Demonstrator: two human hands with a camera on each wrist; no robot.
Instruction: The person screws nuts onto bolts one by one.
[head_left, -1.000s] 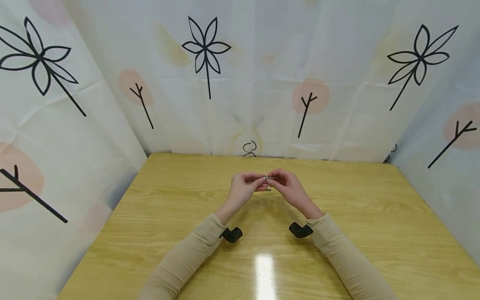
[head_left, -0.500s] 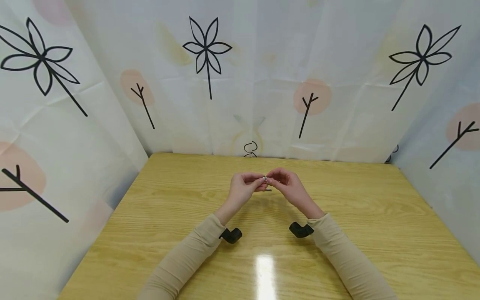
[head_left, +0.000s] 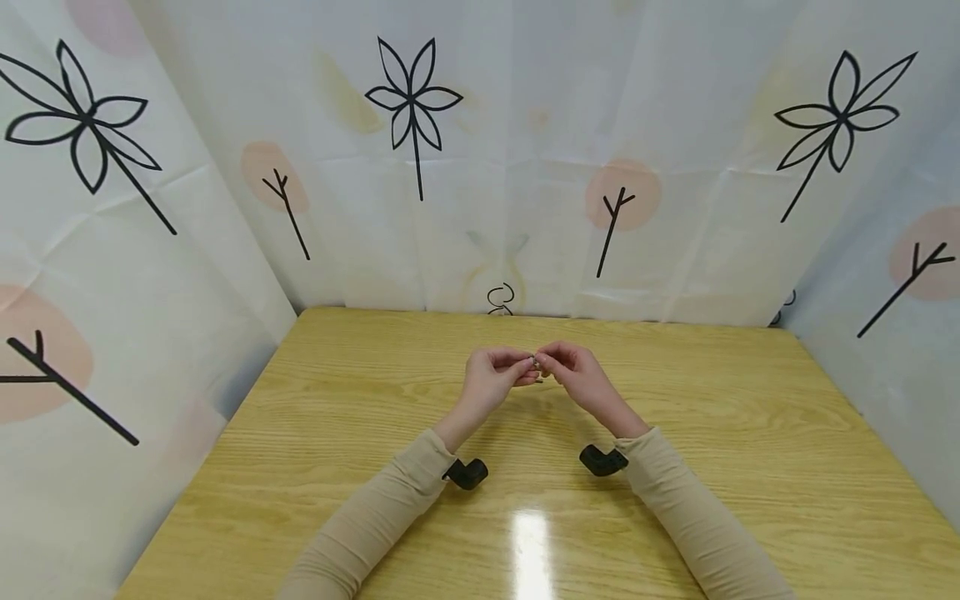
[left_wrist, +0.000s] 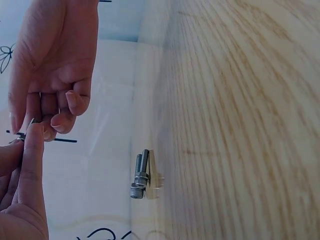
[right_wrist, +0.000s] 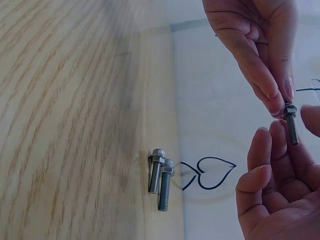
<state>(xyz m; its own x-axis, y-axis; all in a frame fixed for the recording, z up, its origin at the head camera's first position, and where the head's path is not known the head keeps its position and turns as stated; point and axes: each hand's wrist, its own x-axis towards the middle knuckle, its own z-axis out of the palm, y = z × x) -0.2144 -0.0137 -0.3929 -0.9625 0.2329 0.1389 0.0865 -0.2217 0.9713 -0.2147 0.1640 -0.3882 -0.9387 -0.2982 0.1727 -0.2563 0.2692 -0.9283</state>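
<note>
My left hand (head_left: 486, 379) pinches a small silver bolt (right_wrist: 291, 127) by its head end. A nut sits high on the bolt, and its threaded shaft points toward my right hand (head_left: 579, 372). In the right wrist view my right fingers are loosely curled below and around the shaft, with a slight gap at the thumb. The left wrist view shows both hands (left_wrist: 60, 60) close together, the bolt mostly hidden by fingers. Two more bolts with nuts (right_wrist: 160, 177) lie side by side on the table under the hands; one end (head_left: 539, 382) peeks out below my left fingers.
The wood-grain table (head_left: 360, 400) ends at a white curtain (head_left: 525, 242) printed with flowers and trees, which also runs along both sides. A black camera mount (head_left: 467, 474) is on the left wrist and another black mount (head_left: 602, 460) on the right.
Both hands stay together with only small finger movements. The shaft seen between the right fingers in the earlier head frames is now barely visible there.
</note>
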